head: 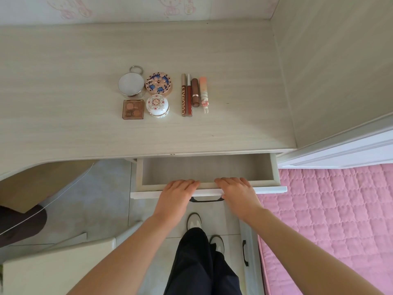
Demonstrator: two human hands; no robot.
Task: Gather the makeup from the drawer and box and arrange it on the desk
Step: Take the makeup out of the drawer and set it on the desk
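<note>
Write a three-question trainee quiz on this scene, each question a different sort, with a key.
1. True or false: the drawer is shut.
2. How many tubes lie side by side on the desk, right of the round compacts? A two, B four, C six.
3. Fill in: the left hand and right hand both rest on the drawer's ____ panel.
Key: 1 false; 2 B; 3 front.
</note>
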